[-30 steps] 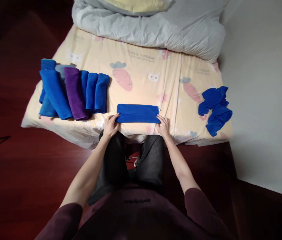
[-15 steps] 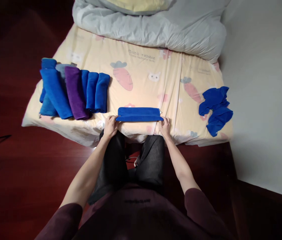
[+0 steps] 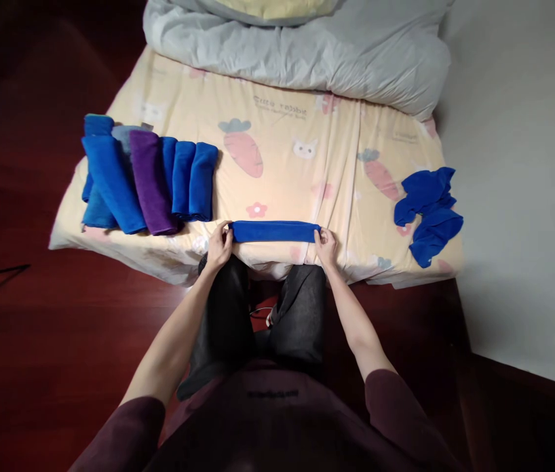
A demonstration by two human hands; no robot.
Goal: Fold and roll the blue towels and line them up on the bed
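A blue towel (image 3: 276, 232), folded to a narrow strip, lies crosswise near the front edge of the bed. My left hand (image 3: 219, 244) pinches its left end, and my right hand (image 3: 325, 248) grips the right end. To the left of my left hand is a group of rolled towels: several blue rolls (image 3: 203, 180), a purple roll (image 3: 152, 180) and a greyish one partly hidden behind them. Two crumpled blue cloths (image 3: 429, 216) lie at the right side of the bed, well away from my right hand.
The bed (image 3: 287, 177) has a cream sheet printed with carrots and cat faces. A grey-blue quilt (image 3: 287, 56) is bunched along its far side. A white wall (image 3: 523, 196) rises at the right. Dark red floor (image 3: 110, 314) surrounds the near and left sides.
The near flap of the blue towel has been folded over away from me, so the two-layered piece is now one narrower strip. Both hands keep hold of its ends.
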